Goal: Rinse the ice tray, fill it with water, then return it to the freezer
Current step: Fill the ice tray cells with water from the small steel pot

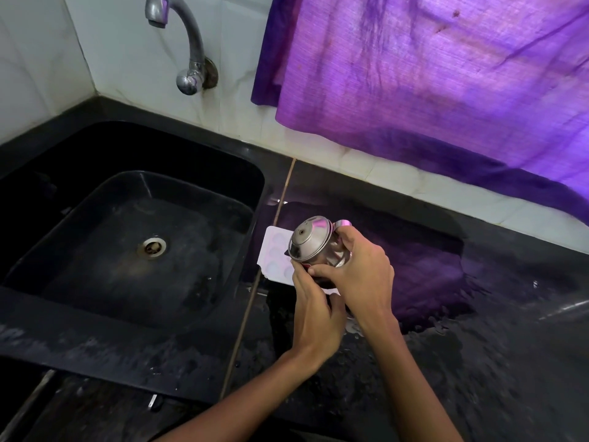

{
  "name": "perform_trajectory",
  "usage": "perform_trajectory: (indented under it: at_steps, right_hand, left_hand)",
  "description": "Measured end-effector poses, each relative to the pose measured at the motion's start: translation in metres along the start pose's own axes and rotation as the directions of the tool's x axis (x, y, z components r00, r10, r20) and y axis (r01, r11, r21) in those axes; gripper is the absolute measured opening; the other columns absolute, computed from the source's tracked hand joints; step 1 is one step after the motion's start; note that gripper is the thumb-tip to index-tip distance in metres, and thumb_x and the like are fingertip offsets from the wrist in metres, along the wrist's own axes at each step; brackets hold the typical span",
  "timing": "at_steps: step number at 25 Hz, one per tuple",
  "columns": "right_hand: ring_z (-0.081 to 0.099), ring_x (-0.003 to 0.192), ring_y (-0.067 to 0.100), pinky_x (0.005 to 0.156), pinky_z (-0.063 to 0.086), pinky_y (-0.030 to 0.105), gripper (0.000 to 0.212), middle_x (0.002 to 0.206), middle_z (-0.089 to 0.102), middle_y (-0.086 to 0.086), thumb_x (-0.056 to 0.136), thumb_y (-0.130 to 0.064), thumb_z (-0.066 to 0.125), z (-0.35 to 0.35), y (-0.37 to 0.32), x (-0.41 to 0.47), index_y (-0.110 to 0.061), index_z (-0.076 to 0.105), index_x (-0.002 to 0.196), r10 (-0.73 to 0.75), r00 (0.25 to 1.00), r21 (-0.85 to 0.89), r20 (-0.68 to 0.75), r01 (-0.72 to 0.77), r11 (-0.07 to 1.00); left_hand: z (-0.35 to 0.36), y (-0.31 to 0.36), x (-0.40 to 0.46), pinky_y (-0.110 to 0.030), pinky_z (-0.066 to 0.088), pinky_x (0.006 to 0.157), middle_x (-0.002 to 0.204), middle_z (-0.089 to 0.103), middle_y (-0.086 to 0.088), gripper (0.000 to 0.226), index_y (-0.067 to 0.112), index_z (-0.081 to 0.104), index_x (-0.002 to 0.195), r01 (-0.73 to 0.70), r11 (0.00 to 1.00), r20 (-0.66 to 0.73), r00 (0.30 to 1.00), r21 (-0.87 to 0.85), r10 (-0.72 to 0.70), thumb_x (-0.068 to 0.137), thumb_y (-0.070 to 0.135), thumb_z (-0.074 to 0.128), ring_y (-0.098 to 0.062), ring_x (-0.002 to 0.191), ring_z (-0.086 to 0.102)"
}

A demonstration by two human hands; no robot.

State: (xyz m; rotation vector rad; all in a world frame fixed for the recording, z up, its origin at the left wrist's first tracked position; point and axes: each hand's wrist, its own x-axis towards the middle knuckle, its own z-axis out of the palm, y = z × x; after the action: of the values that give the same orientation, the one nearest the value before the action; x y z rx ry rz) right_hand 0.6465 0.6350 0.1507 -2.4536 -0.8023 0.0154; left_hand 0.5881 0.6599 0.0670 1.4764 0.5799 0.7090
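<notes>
Tray (276, 254) on counter beneath hands | right (360, 272) grips steel jug (310, 242) | left (314, 309) steadies jug, fingers curled

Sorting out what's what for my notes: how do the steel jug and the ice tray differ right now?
The steel jug is shiny, rounded metal, held tilted in the right hand; the ice tray is flat, white, lying on the wet black counter, partly hidden under the jug. Both sit right of the sink.

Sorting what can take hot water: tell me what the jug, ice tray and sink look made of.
Jug: looks like polished steel, since it mirrors the purple curtain. Ice tray: matte, pale, probably plastic or silicone; can't tell which. Sink: black, dull sheen, perhaps stone or composite.
</notes>
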Motion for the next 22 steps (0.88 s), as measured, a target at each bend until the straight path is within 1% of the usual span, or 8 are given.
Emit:
perform_trajectory:
  at_steps: [3,6,9,14,16,18,20,22]
  right_hand:
    - [0.061,0.095,0.009,0.057,0.030,0.021,0.064,0.096,0.067,-0.013,0.059,-0.038,0.085,-0.0006,-0.0028,-0.0034,-0.030,0.053,0.114,0.020,0.999,-0.056,0.044,-0.017,0.998]
    - [0.061,0.097,0.010,0.061,0.029,0.024,0.064,0.098,0.067,-0.013,0.060,-0.036,0.084,-0.0011,-0.0062,-0.0034,-0.030,0.052,0.116,0.032,0.998,-0.098,0.063,-0.026,0.995]
    - [0.061,0.096,0.011,0.054,0.025,0.023,0.064,0.097,0.067,-0.012,0.060,-0.036,0.083,0.0002,-0.0091,-0.0021,-0.028,0.051,0.115,0.014,0.998,-0.130,0.064,-0.006,0.991]
    - [0.060,0.096,0.011,0.056,0.027,0.024,0.063,0.097,0.066,-0.011,0.061,-0.035,0.083,-0.0007,-0.0103,-0.0013,-0.028,0.050,0.115,0.006,0.998,-0.155,0.061,0.003,0.988]
    - [0.061,0.096,0.011,0.061,0.028,0.025,0.063,0.097,0.067,-0.011,0.062,-0.035,0.083,-0.0014,-0.0101,-0.0015,-0.028,0.050,0.115,0.007,0.999,-0.161,0.053,0.001,0.987]
    - [0.061,0.096,0.010,0.061,0.028,0.025,0.063,0.098,0.067,-0.011,0.062,-0.034,0.083,-0.0021,-0.0100,-0.0017,-0.028,0.051,0.116,0.005,0.999,-0.154,0.047,0.002,0.988]
    - [0.061,0.096,0.010,0.055,0.026,0.022,0.063,0.097,0.067,-0.011,0.062,-0.033,0.083,-0.0034,-0.0099,-0.0018,-0.028,0.051,0.116,0.004,0.999,-0.143,0.044,0.003,0.990]
    - [0.060,0.095,0.010,0.053,0.023,0.014,0.063,0.096,0.067,-0.011,0.062,-0.033,0.083,-0.0050,-0.0097,-0.0020,-0.028,0.051,0.115,-0.003,0.999,-0.138,0.040,0.009,0.990]
  left_hand:
    - [-0.0007,-0.0027,-0.0046,0.000,0.038,0.078,0.133,0.042,0.004,0.081,0.014,0.011,0.147,0.026,0.999,0.003,1.000,0.024,-0.026,0.084,-0.003,0.057,0.011,0.109,0.048]
    - [-0.0013,-0.0057,-0.0037,0.000,0.038,0.077,0.133,0.044,0.003,0.077,0.016,0.015,0.146,0.041,0.998,0.004,0.999,0.039,-0.042,0.084,0.001,0.058,0.003,0.110,0.051]
    - [-0.0008,-0.0064,-0.0023,0.001,0.037,0.079,0.136,0.043,0.003,0.078,0.015,0.012,0.147,0.052,0.998,-0.001,0.999,0.043,-0.052,0.085,0.004,0.059,0.001,0.112,0.050]
    - [0.0006,-0.0077,-0.0007,-0.002,0.041,0.080,0.136,0.045,0.000,0.079,0.016,0.011,0.146,0.049,0.998,0.000,0.999,0.036,-0.049,0.085,0.006,0.060,-0.007,0.114,0.054]
    - [0.0012,-0.0078,-0.0003,-0.004,0.042,0.082,0.136,0.045,0.000,0.080,0.016,0.010,0.147,0.040,0.999,0.000,0.999,0.032,-0.040,0.085,0.005,0.060,-0.007,0.115,0.053]
    - [0.0016,-0.0063,-0.0007,-0.003,0.041,0.081,0.134,0.046,0.001,0.080,0.017,0.011,0.147,0.039,0.999,0.000,0.999,0.024,-0.039,0.085,0.004,0.060,-0.005,0.114,0.053]
    - [0.0018,-0.0041,-0.0011,-0.001,0.040,0.079,0.134,0.046,0.002,0.081,0.019,0.010,0.147,0.040,0.999,0.005,0.999,0.018,-0.040,0.085,0.003,0.059,-0.004,0.114,0.053]
    - [0.0023,-0.0026,-0.0014,0.000,0.040,0.078,0.134,0.046,0.002,0.082,0.020,0.009,0.147,0.033,0.999,0.010,0.999,0.011,-0.033,0.085,0.002,0.059,-0.002,0.113,0.052]
